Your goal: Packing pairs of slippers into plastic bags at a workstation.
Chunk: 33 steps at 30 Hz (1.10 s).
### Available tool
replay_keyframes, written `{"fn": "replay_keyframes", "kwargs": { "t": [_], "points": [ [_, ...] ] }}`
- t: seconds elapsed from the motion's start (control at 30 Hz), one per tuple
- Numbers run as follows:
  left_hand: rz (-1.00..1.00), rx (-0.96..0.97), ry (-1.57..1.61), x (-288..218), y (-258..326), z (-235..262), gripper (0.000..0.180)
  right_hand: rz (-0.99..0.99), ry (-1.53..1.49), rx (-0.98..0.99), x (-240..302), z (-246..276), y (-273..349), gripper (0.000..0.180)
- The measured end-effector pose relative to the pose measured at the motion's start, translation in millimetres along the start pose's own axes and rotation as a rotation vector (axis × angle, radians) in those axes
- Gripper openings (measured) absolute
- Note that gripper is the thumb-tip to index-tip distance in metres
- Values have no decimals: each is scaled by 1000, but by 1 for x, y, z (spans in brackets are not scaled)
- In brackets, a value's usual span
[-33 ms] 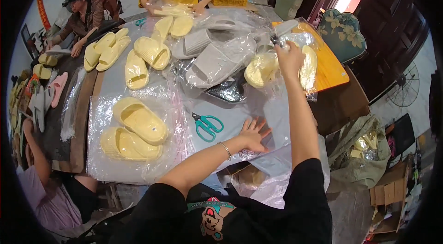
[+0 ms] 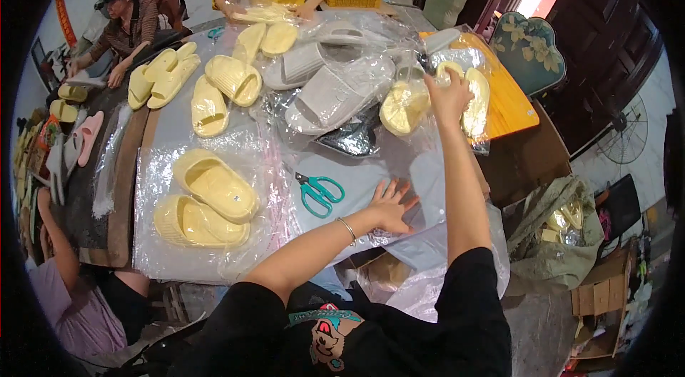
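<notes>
My left hand point(image 2: 391, 207) lies flat, fingers spread, pinning the plastic bag point(image 2: 357, 184) while my right hand point(image 2: 448, 97) grasps a bagged yellow slipper point(image 2: 477, 102).

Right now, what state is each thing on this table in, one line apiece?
Left hand: flat, fingers spread on clear plastic bag.
Right hand: reaching out, gripping bagged yellow slippers.
Teal scissors: closed, lying flat.
Pale yellow slipper pair: side by side on plastic, unbagged.
Grey slippers: loose among plastic.
</notes>
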<state>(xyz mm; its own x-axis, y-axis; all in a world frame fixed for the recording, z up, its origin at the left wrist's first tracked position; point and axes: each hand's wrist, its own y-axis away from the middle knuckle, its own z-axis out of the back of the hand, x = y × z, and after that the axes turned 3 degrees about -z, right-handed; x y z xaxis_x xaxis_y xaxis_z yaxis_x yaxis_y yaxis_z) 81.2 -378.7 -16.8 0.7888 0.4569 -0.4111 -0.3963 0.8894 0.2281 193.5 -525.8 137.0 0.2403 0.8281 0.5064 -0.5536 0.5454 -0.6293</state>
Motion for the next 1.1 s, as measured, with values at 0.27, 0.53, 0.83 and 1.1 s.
{"fn": "replay_keyframes", "kwargs": {
  "t": [0.27, 0.53, 0.83, 1.1],
  "points": [
    [-36, -39, -6, -8, 1, 6, 99, -566, -192, -97, -108, -24, 53, 81],
    [-15, 16, -46, -13, 5, 4, 99, -447, -994, -189, -114, -44, 12, 66],
    [-45, -193, -136, -43, -6, -1, 81, -408, -180, 272, -245, -4, 35, 60],
    [-433, -575, -173, -36, -69, 22, 43, -414, -254, -83, -322, 125, 130, 29]
  ]
}}
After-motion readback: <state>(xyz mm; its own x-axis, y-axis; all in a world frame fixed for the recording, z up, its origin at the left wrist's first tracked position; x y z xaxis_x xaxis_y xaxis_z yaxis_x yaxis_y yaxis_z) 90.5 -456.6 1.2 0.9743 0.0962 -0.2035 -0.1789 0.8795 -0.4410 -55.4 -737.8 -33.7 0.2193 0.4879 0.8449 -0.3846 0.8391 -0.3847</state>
